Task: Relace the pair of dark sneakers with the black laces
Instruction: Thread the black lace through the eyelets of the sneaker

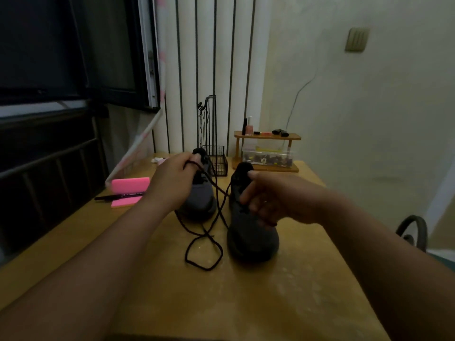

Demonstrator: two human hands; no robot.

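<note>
Two dark grey sneakers stand on the wooden table [283, 291], toes toward me. The left sneaker [200, 200] sits farther back; the right sneaker [251, 239] is nearer. A black lace [205, 244] runs from my left hand down across both shoes and loops loosely on the table between them. My left hand [172, 178] is raised over the left sneaker and pinches the lace near its end. My right hand [273, 195] lies on the right sneaker's upper with its fingers curled at the eyelets; what they pinch is hidden.
A pink pad [128, 190] with a black pen [118, 196] lies at the left. A black wire rack [213, 153] and a small wooden shelf [267, 151] with cosmetics stand at the table's far edge. A chair back [413, 230] is at the right.
</note>
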